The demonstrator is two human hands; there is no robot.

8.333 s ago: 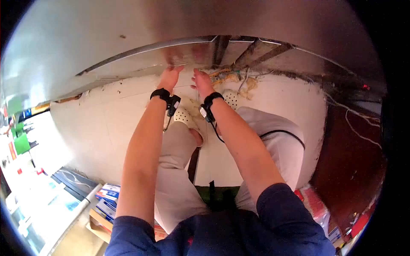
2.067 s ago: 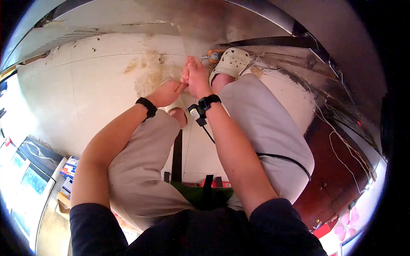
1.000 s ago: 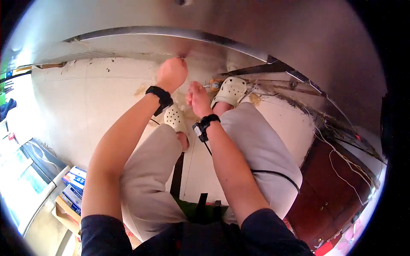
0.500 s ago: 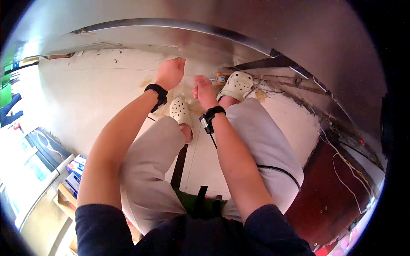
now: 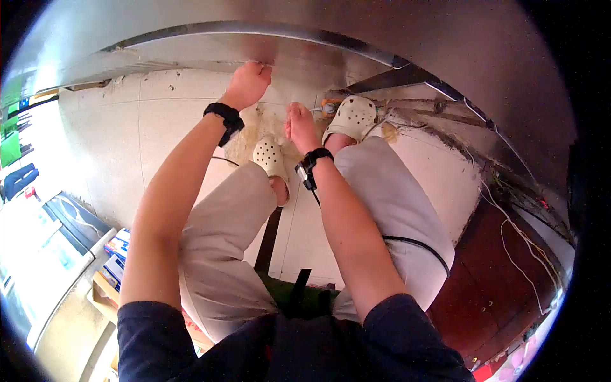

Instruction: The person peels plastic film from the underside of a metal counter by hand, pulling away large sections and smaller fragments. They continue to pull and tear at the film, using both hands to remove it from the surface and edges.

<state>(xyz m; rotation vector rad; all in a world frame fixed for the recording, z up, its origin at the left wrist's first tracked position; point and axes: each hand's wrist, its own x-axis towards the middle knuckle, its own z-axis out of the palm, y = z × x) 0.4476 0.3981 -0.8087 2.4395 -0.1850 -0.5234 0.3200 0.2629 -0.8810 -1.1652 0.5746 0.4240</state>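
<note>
My left hand (image 5: 249,84) is closed near the lower edge of a shiny metal panel (image 5: 305,54); what it holds, if anything, is too small to make out. Lower and to the right, my right hand (image 5: 301,126) has its fingers curled over the tiled floor, between two cream clogs (image 5: 268,157). Anything between those fingers is hidden. Black bands with small devices are strapped on both wrists, and a black cable runs from each.
An orange object (image 5: 329,106) lies beside the right clog. Loose white wires (image 5: 509,223) hang at the right above a dark red board (image 5: 487,280). Boxes (image 5: 116,254) stand at the left. A dark bar (image 5: 407,77) spans the upper right.
My left hand has moved up and slightly left, closer to the metal panel. My right hand has shifted slightly up. The view has tilted a little.
</note>
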